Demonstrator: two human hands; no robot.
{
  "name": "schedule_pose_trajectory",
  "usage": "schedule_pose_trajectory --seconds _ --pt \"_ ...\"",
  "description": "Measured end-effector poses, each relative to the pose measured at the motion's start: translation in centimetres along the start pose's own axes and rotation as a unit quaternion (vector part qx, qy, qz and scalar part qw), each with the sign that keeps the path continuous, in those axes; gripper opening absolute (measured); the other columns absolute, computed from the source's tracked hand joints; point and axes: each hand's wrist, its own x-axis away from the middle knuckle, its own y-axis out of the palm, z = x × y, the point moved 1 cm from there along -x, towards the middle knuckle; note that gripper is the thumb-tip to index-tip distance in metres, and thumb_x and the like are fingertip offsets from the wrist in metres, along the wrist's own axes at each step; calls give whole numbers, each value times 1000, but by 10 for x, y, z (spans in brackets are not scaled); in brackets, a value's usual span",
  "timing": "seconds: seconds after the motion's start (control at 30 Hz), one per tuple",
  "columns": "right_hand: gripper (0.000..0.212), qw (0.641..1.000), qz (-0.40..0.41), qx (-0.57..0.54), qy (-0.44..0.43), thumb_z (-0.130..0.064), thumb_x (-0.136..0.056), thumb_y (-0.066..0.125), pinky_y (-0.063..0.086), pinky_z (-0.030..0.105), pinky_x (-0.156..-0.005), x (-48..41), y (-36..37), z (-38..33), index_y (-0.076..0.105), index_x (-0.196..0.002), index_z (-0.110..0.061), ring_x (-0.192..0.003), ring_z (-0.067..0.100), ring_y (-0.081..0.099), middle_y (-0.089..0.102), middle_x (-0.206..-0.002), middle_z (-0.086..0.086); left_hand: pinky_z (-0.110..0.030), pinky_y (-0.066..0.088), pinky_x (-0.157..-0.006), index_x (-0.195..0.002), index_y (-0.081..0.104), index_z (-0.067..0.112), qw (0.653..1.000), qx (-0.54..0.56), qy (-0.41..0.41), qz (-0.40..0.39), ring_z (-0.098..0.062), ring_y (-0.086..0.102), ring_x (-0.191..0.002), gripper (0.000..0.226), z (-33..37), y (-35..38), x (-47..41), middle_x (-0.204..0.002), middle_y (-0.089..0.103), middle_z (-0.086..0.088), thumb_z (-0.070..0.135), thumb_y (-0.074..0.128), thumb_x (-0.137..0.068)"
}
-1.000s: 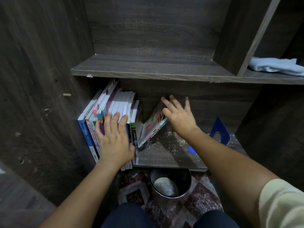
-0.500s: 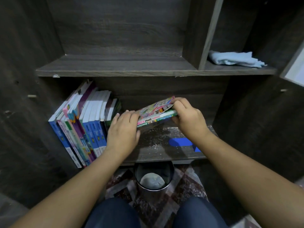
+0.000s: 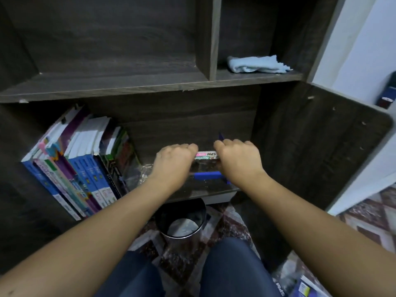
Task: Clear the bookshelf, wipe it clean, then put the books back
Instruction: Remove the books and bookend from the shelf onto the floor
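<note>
A row of books (image 3: 85, 166) leans against the left wall of the lower shelf (image 3: 205, 189) of a dark wooden bookshelf. Both hands hold a thin colourful book (image 3: 206, 156), lying flat with its spine toward me, just above the shelf board. My left hand (image 3: 174, 160) grips its left end and my right hand (image 3: 236, 160) its right end. A blue bookend (image 3: 206, 175) lies on the shelf under the book. The shelf board looks dusty. A light blue cloth (image 3: 256, 64) lies in the upper right compartment.
A black round bin (image 3: 182, 219) stands on the patterned rug below the shelf, between my knees. More books (image 3: 304, 289) lie on the floor at the bottom right. The cabinet's right side panel (image 3: 321, 144) stands close to my right arm.
My left hand left the row of books and took the thin book's left end. The book went from leaning to flat and moved right. The view shifted right.
</note>
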Motion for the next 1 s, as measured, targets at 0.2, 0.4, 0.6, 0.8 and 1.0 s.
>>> schedule_pose_trajectory --seconds 0.2,0.4,0.6,0.8,1.0 --pt "19 989 -144 -7 27 -26 -89 59 36 31 -62 38 -17 39 60 -107 -21 -90 26 66 66 -101 0 -32 47 -55 -81 60 16 995 1 90 -36 -28 65 -68 24 57 2 -5 -74 65 -2 13 77 -65" --pt "24 946 -313 -67 54 -23 -94 54 45 33 -74 114 -27 98 59 -116 -16 -101 29 63 63 -112 10 -33 37 -66 -104 53 21 983 68 149 -78 -29 63 -96 15 146 17 5 -103 65 -4 20 56 -89" --pt "27 896 -408 -113 137 -31 -87 62 46 30 -71 210 -24 140 61 -110 -18 -85 23 60 64 -104 7 -31 39 -69 -108 57 22 938 200 243 -144 -24 61 -98 19 240 37 32 -106 65 -1 31 57 -92" --pt "27 855 -449 -181 188 -35 -90 53 49 33 -66 297 13 164 60 -113 -21 -85 27 63 65 -94 6 -30 39 -72 -107 56 19 903 191 283 -261 -30 61 -100 18 311 70 48 -108 64 -8 29 59 -92" --pt "41 858 -456 -135 194 -29 -98 49 38 30 -62 353 69 185 45 -138 -36 -96 24 61 64 -112 2 -28 43 -69 -112 60 27 871 174 324 -325 -25 62 -94 23 339 115 54 -108 65 -2 25 59 -89"
